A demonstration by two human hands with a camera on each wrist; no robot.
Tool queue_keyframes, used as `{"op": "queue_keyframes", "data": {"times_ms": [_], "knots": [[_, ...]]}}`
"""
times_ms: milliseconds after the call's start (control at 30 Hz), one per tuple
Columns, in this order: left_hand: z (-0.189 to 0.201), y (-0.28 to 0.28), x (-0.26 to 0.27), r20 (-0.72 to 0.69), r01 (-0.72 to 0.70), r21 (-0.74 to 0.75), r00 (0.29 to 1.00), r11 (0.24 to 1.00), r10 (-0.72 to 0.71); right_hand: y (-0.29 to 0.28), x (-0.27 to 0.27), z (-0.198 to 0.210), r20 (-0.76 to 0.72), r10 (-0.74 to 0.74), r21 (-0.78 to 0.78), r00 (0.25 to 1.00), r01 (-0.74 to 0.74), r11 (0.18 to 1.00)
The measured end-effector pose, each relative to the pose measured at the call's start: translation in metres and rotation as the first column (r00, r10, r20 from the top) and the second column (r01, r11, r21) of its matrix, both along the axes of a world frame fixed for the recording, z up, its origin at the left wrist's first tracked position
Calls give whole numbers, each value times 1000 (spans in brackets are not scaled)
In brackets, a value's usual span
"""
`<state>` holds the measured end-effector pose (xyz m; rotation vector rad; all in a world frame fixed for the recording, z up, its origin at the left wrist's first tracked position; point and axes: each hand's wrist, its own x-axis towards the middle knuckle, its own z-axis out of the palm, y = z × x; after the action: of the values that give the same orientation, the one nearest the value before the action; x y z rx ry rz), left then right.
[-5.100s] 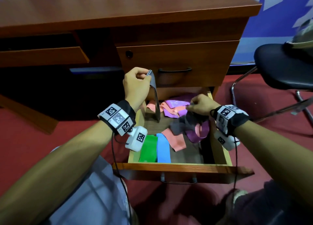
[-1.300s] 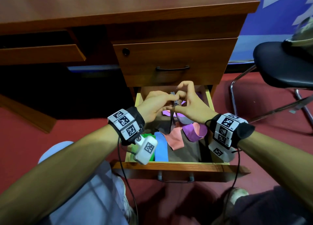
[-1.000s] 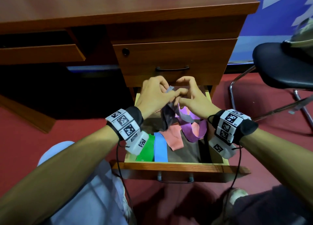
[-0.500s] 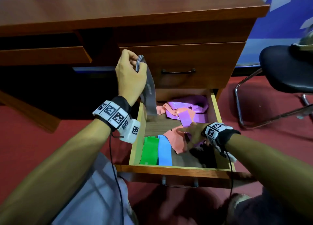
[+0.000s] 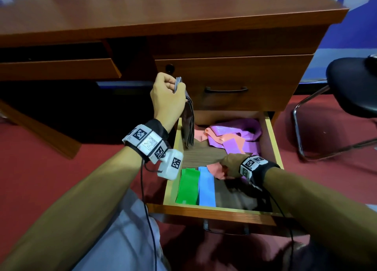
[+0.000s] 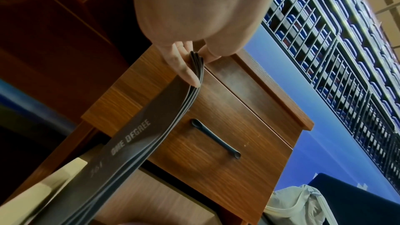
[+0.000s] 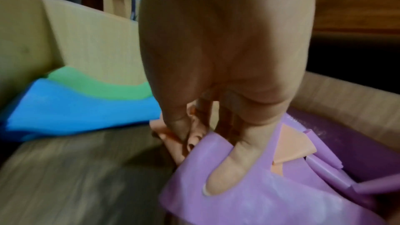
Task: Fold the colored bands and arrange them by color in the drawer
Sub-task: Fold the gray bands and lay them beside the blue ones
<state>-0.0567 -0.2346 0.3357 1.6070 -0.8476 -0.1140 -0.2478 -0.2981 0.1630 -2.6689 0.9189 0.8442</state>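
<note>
Two hands split now: left hand (image 5: 167, 99) pinches the folded grey band (image 5: 188, 125) above the drawer (image 5: 220, 212), right hand (image 5: 230, 165), fingertips blurred, has dropped onto the pink band (image 5: 217, 169), thumb pressing purple bands (image 7: 255, 199).

**What the person wears**

Both forearms are bare. Each wrist carries a black strap (image 5: 158, 128) ringed with white blocks printed with black square markers. A white camera housing (image 5: 170, 164) hangs under the left wrist, trailing a thin black cable (image 5: 146, 209). Light grey-blue trousers (image 5: 122, 240) cover the left knee.
</note>
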Motion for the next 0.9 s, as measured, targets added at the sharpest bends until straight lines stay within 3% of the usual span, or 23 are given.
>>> {"op": "queue_keyframes", "data": {"times_ms": [100,167,233,300,367,500,700,767,900], "knots": [[0,0,0,-21,-12,-4,1000,1000,12,-21,4,17,221,-175,-120,960,205,971],[1,0,1,-23,-15,-5,1000,1000,15,-38,1,31,399,-302,-160,866,391,907],[2,1,3,-17,-24,-2,1000,1000,24,-47,-3,33,417,-382,-183,825,488,853],[3,-1,4,-21,-26,-4,999,1000,26,-45,-3,23,325,-441,-256,837,526,811],[3,-2,5,-37,-23,-13,999,1000,23,-44,2,10,279,-440,-270,854,509,817],[0,-4,7,-6,-16,-2,1000,1000,16,-54,33,-7,314,-318,-169,895,382,908],[-7,-4,8,12,38,9,999,999,-39,-79,56,-11,307,-264,-120,914,312,942],[-9,-6,7,21,49,23,999,999,-50,-83,57,-6,429,-229,-96,874,296,950],[-8,-7,8,1,46,23,999,999,-46,-74,58,7,781,-95,-4,618,156,988]]}}
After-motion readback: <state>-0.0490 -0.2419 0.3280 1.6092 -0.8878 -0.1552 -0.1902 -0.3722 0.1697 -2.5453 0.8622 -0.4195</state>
